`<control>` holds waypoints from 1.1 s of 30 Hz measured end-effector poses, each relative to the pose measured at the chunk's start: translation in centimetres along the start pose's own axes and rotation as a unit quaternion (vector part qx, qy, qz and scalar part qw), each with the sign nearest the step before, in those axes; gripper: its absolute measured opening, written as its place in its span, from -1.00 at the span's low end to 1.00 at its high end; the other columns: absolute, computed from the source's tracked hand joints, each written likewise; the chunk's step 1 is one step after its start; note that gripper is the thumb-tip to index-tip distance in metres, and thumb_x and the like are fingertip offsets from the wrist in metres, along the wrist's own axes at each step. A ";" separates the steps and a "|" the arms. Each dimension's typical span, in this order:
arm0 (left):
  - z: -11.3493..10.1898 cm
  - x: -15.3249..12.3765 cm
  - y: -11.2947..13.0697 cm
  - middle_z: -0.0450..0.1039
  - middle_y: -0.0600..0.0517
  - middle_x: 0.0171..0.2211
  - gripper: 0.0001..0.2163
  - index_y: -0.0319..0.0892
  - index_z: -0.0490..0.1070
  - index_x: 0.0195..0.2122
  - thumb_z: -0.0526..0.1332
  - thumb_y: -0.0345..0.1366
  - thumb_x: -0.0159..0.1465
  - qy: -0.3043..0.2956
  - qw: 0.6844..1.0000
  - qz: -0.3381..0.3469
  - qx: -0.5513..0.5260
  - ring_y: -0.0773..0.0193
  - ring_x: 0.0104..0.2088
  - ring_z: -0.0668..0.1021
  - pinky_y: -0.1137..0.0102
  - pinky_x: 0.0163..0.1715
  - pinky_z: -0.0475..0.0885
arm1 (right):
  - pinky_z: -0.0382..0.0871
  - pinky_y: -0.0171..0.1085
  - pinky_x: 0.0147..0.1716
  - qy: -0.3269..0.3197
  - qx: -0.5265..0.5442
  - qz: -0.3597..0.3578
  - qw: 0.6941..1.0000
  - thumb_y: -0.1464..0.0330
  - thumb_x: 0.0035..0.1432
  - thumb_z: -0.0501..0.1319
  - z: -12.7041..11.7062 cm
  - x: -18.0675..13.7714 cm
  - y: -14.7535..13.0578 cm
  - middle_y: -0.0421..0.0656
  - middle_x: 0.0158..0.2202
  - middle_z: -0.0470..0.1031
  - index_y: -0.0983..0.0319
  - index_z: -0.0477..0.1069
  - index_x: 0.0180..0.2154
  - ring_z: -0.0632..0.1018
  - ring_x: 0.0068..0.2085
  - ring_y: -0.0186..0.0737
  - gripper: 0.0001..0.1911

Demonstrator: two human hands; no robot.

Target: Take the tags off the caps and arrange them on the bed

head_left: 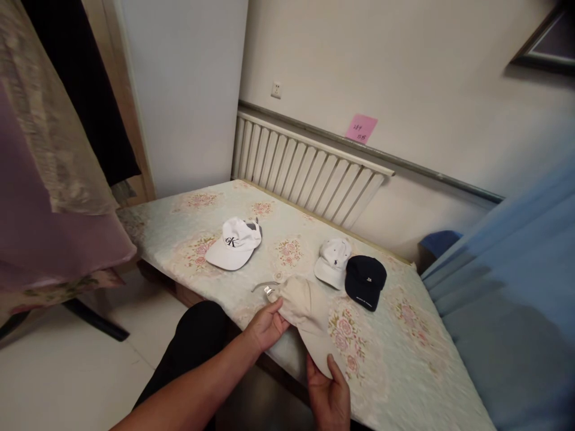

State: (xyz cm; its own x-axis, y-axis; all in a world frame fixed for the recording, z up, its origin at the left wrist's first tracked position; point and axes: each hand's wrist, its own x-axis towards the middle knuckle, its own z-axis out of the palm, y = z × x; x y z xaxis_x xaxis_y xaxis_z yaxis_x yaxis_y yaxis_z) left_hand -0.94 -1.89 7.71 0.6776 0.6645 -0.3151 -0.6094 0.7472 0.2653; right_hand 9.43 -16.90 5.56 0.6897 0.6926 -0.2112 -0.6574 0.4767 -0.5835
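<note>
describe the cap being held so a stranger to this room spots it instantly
In front of the white ribbed radiator spreads a pale green, pink-flowered cover. Near its front edge, the left hand and right hand hold a beige fabric baseball cap. Only it is beige: the black-lettered white cap, small-emblem white cap and dark navy cap lie on the cover.

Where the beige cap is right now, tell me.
In the head view, the beige cap is low, just right of centre, between the left hand at its crown and the right hand at its brim, by the flowered cover's near edge.
</note>
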 end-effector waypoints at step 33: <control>2.5 -2.5 -1.0 0.56 -0.16 -0.20 -0.74 -0.41 0.35 0.01 0.12 -0.40 0.32 0.019 0.999 -0.024 -0.043 0.17 -0.12 0.59 0.34 -0.02 0.43 | 0.21 0.04 0.17 -0.066 -0.002 0.049 0.997 0.28 0.15 0.25 5.2 -0.1 1.0 -0.09 0.12 0.40 0.12 0.16 0.21 0.43 0.11 -0.11 -0.39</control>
State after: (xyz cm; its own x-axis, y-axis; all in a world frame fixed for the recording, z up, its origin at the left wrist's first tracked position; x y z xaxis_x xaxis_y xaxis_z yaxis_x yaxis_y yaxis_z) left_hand -1.02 -4.31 10.48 0.6910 0.6265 -0.3605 -0.6114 0.7727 0.1709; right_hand 7.12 -13.71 9.13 0.5765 0.8008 -0.1622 -0.7178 0.4015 -0.5689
